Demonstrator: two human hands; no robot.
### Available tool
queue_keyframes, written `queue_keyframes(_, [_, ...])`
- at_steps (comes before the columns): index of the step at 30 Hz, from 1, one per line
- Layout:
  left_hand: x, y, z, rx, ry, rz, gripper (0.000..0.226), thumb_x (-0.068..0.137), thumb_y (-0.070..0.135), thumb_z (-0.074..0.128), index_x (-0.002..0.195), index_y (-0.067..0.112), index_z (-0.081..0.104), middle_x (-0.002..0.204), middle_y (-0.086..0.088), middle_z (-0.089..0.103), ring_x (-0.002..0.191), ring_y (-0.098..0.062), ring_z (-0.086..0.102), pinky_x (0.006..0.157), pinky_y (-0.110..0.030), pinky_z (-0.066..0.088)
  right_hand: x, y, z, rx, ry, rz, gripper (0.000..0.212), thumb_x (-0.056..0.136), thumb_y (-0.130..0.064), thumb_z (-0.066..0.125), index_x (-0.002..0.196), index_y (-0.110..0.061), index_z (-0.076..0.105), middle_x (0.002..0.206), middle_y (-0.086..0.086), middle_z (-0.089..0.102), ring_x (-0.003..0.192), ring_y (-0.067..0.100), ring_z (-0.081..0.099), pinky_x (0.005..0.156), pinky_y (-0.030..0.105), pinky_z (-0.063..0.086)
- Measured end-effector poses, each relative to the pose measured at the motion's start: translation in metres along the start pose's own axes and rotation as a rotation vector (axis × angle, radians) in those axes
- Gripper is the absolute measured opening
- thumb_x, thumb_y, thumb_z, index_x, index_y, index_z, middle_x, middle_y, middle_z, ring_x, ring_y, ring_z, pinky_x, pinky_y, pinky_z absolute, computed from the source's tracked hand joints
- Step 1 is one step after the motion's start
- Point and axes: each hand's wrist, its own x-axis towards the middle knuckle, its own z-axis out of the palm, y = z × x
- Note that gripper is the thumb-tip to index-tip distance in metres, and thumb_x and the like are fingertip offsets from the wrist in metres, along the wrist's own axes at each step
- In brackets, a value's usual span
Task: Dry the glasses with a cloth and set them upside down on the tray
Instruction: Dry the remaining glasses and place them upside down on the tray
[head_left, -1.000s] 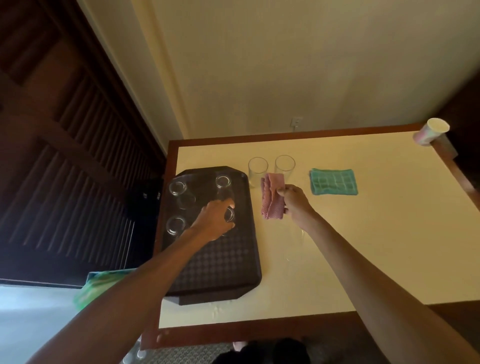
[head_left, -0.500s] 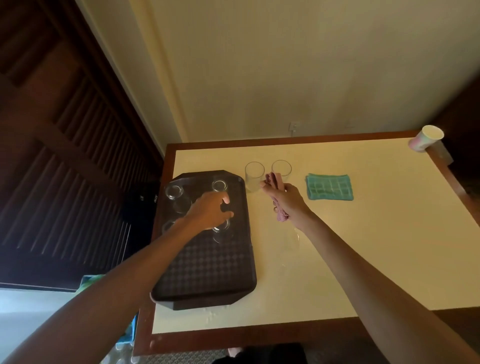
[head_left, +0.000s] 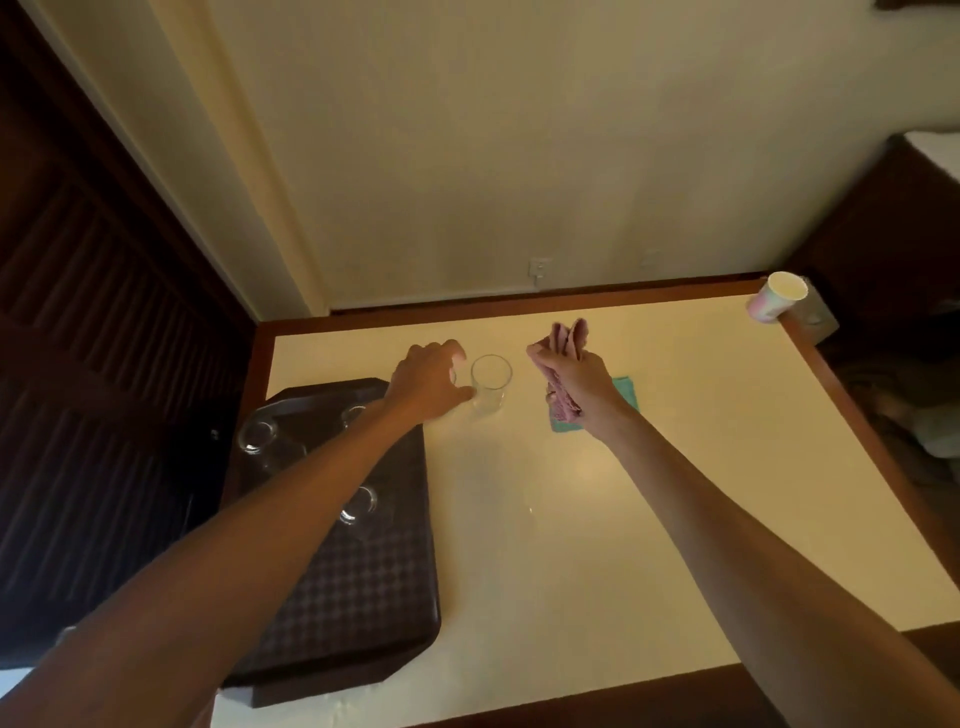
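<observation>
On the dark tray (head_left: 363, 582) at the table's left stand three glasses upside down: one at the back left (head_left: 257, 437), one at the back (head_left: 354, 414) beside my forearm, one in the middle (head_left: 358, 505). Right of the tray an upright glass (head_left: 491, 382) stands on the table. My left hand (head_left: 428, 382) is just left of it, fingers curved and apart around a second glass that it mostly hides. My right hand (head_left: 571, 376) is raised above the table and grips a bunched pink cloth (head_left: 569, 336).
A teal cloth (head_left: 627, 391) lies flat under my right hand. A paper cup (head_left: 776, 304) stands at the far right corner. The cream table (head_left: 597, 519) has a wooden rim. Dark slatted doors stand to the left, dark furniture to the right.
My left hand left the tray and moved right to the two upright glasses. My right hand lifted the pink cloth and shifted right, over the teal cloth. The camera tilted up.
</observation>
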Motion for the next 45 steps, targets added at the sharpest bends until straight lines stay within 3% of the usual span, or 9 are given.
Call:
queue_keyframes(7, [0.058,0.032,0.045,0.519,-0.083,-0.038,0.093,0.083,0.072,0.067,0.151,0.016,0.039,0.153,-0.011,0.045,0.14,-0.033,0.04,0.111,-0.045,0.039,0.054,-0.012,-0.034,-0.123,0.073,0.139,0.029,0.104,-0.034,0.049,0.124,-0.014,0.049,0.11,0.006,0.056,0.104,0.023,0.054,0.092,0.038,0.045])
queue_keyframes(12, [0.077,0.045,0.072,0.614,-0.1,-0.093,0.078,0.086,0.07,0.065,0.141,0.018,0.048,0.142,-0.006,0.054,0.133,-0.028,0.043,0.108,-0.045,0.038,0.082,-0.006,-0.053,-0.14,0.046,0.197,0.043,0.103,-0.032,0.046,0.14,-0.009,0.043,0.126,0.009,0.051,0.11,0.026,0.048,0.101,0.042,0.042])
queue_keyframes(18, [0.085,0.053,0.072,0.407,-0.036,-0.155,0.069,0.084,0.054,0.076,0.138,0.02,0.052,0.135,-0.006,0.059,0.127,-0.027,0.048,0.102,-0.042,0.041,0.101,0.007,-0.066,0.018,0.015,0.324,0.028,0.101,-0.032,0.046,0.125,-0.017,0.044,0.133,0.01,0.048,0.128,0.034,0.045,0.104,0.051,0.043])
queue_keyframes(26, [0.069,0.065,0.031,-0.436,0.179,-0.23,0.065,0.069,0.04,0.094,0.124,0.028,0.061,0.116,0.001,0.063,0.1,-0.018,0.066,0.075,-0.025,0.05,0.085,0.015,-0.059,0.17,-0.111,0.298,0.032,0.099,-0.027,0.048,0.128,-0.013,0.051,0.12,0.013,0.057,0.116,0.027,0.055,0.103,0.04,0.044])
queue_keyframes(30, [0.052,0.076,0.012,-0.465,0.112,-0.162,0.064,0.071,0.042,0.093,0.126,0.028,0.063,0.111,0.005,0.064,0.094,-0.012,0.064,0.068,-0.02,0.045,0.075,0.015,-0.044,0.18,-0.149,0.225,0.019,0.093,-0.03,0.054,0.094,-0.013,0.062,0.088,0.017,0.061,0.084,0.024,0.066,0.098,0.039,0.051])
queue_keyframes(32, [0.042,0.076,0.007,-0.458,0.118,-0.142,0.064,0.071,0.043,0.092,0.126,0.028,0.063,0.112,0.005,0.063,0.095,-0.013,0.064,0.07,-0.02,0.048,0.068,0.013,-0.033,0.18,-0.174,0.202,0.026,0.089,-0.032,0.054,0.099,-0.011,0.065,0.098,0.021,0.057,0.094,0.032,0.062,0.108,0.046,0.046])
queue_keyframes(38, [0.013,0.064,-0.025,-0.364,0.261,-0.016,0.05,0.07,0.048,0.091,0.11,0.034,0.064,0.118,0.007,0.058,0.097,-0.009,0.064,0.079,-0.023,0.057,0.021,-0.01,0.002,0.275,-0.18,0.126,0.034,0.099,-0.013,0.035,0.113,-0.001,0.064,0.102,0.018,0.07,0.096,0.031,0.065,0.089,0.043,0.052])
queue_keyframes(42, [-0.007,0.056,-0.049,-0.321,0.322,0.006,0.053,0.072,0.049,0.089,0.114,0.027,0.065,0.117,0.002,0.06,0.1,-0.014,0.063,0.085,-0.029,0.058,-0.005,-0.015,0.017,0.308,-0.226,0.074,0.031,0.102,-0.013,0.034,0.095,-0.007,0.063,0.084,0.01,0.072,0.082,0.025,0.066,0.073,0.036,0.054])
queue_keyframes(45, [-0.026,0.058,-0.066,-0.358,0.323,0.025,0.059,0.071,0.044,0.092,0.12,0.022,0.067,0.108,0.008,0.062,0.093,-0.007,0.061,0.082,-0.026,0.055,-0.021,-0.024,0.027,0.332,-0.202,0.046,0.026,0.099,-0.015,0.039,0.11,-0.005,0.06,0.098,0.012,0.07,0.092,0.029,0.066,0.087,0.043,0.054])
